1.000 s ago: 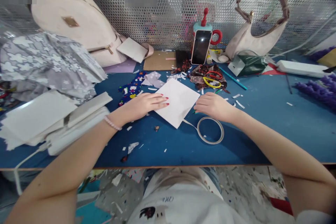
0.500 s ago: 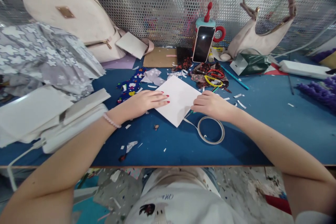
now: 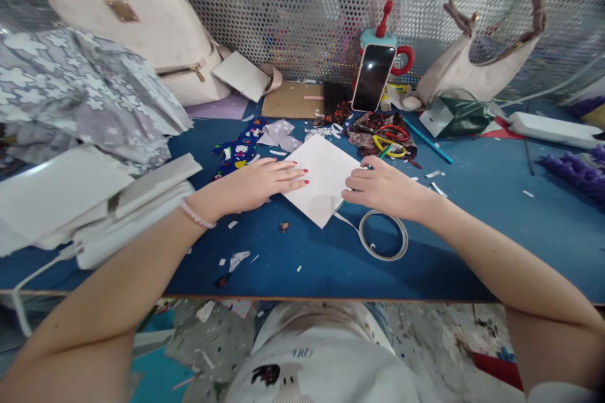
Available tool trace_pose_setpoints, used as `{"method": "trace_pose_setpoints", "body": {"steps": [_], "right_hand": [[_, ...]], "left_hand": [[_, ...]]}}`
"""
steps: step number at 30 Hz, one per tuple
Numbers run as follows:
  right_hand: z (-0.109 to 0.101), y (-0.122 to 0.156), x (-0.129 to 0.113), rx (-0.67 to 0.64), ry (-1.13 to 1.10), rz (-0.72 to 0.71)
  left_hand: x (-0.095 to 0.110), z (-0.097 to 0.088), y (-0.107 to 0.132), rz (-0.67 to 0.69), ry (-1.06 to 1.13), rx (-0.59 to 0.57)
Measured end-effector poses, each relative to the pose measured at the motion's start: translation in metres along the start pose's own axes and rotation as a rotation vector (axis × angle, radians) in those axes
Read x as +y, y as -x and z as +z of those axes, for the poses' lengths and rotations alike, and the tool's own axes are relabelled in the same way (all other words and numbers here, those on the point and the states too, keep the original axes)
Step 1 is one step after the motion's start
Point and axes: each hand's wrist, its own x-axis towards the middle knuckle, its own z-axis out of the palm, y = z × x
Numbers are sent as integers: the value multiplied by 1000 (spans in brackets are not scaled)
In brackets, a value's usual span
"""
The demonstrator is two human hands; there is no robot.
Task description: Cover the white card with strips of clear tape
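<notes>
A white square sheet point(image 3: 326, 170), perhaps card, lies turned cornerwise on the blue table. My left hand point(image 3: 271, 184) rests flat on its left side, fingers stretched out and together. At the right edge of the sheet, my right hand point(image 3: 378, 186) is closed round a slim teal-green tool point(image 3: 385, 152). Only bits of that tool show above and below the fingers, so its kind is hidden. Beside the right hand, a coil of narrow white tape point(image 3: 404, 242) lies on the table, its loose end running to the sheet's lower right edge.
Fabric scraps point(image 3: 236, 151), yellow-handled scissors point(image 3: 391, 150) and a teal stick point(image 3: 429, 141) lie behind the sheet. A phone point(image 3: 374, 79) leans on a cup. A backpack point(image 3: 127, 31), white boards point(image 3: 61, 195) and a handbag point(image 3: 466, 63) flank them. Paper bits dot the table.
The view has shifted slightly. My right hand has tilted a little, so more of the teal-green tool shows. My left hand stays flat on the sheet.
</notes>
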Motion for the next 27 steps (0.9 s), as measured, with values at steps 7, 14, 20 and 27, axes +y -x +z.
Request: {"method": "trace_pose_setpoints", "body": {"steps": [7, 14, 20, 27], "right_hand": [[-10, -8, -1, -43, -9, 8], [-1, -9, -5, 17, -30, 42], [0, -11, -5, -7, -46, 32], [0, -11, -3, -18, -63, 30]], "left_hand": [[35, -9, -7, 95, 163, 15], [58, 9, -18, 151, 125, 116], [58, 7, -19, 143, 134, 116], [59, 8, -20, 132, 147, 106]]}}
